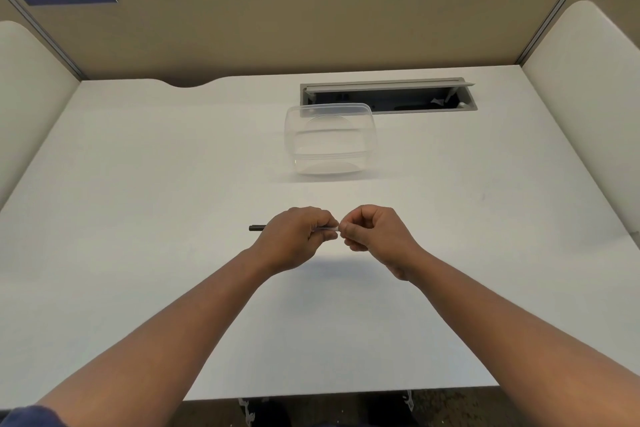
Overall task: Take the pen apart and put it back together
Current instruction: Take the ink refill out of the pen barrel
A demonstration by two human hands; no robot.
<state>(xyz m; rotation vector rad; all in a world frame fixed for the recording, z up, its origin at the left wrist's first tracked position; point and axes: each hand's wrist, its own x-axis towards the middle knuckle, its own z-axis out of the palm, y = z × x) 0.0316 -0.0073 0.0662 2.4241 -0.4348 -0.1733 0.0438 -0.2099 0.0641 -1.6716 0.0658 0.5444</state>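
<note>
While both hands meet above the near middle of the white desk (138,184), the pen (257,228) lies level between them, lifted clear of the surface. The left hand (294,236) is closed round the barrel, whose dark end sticks out to the left of the fist. The right hand (374,229) is pinched shut on the other end, where a short pale or clear stretch shows in the small gap between the two hands.

Farther off and a little to the right stands an empty clear plastic container (330,139), well apart from the hands, with an open cable tray (388,95) in the desk just behind it.

The likely trouble is a small part getting loose: if the right hand pulls or twists off a tip or cap with a jerk, a spring or refill could drop and roll over the smooth desk, perhaps off its near edge. A slack hold by the left hand would let the barrel turn instead of the joint.

Most of the pen is buried in the fists. Which part the right fingers hold, and whether anything has come apart, cannot be made out.
</note>
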